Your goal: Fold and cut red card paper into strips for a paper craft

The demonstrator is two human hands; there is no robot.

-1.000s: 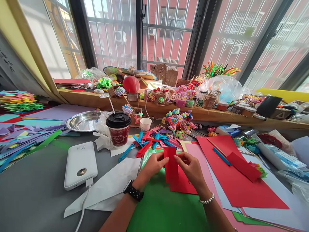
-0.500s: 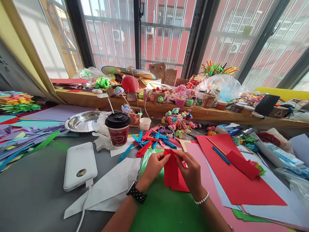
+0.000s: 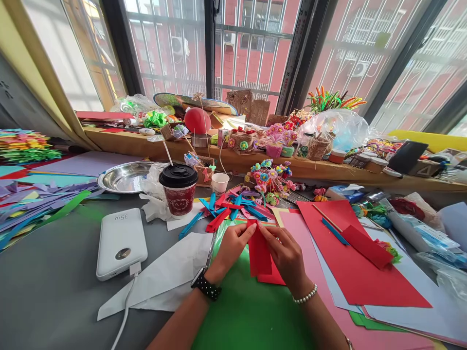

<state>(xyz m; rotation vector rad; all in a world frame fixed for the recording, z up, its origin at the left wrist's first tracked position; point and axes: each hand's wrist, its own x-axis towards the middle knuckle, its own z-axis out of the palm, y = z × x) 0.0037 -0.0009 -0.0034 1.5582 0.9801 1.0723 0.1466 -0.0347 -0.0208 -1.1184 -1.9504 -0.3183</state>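
Note:
Between both hands is a narrow folded strip of red paper (image 3: 260, 255), its long part hanging toward me. My left hand (image 3: 235, 242) pinches its upper left edge between thumb and fingers. At the upper right edge, the fingers of my right hand (image 3: 285, 250) press together on the same paper. Another piece of red paper (image 3: 273, 278) lies under it on the green sheet (image 3: 255, 316). Just beyond my hands is a pile of folded blue and red paper strips (image 3: 233, 206).
Left of my arms are a white power bank (image 3: 122, 243) with its cable and a sheet of white paper (image 3: 164, 272). A lidded cup (image 3: 178, 194) and a metal plate (image 3: 124, 180) stand behind. Red card (image 3: 365, 267) lies right, and crafts crowd the sill (image 3: 156, 150).
The red paper in my hands has tilted slightly and looks narrower. My right hand's fingers have moved a little closer to my left hand. The camera view has shifted slightly.

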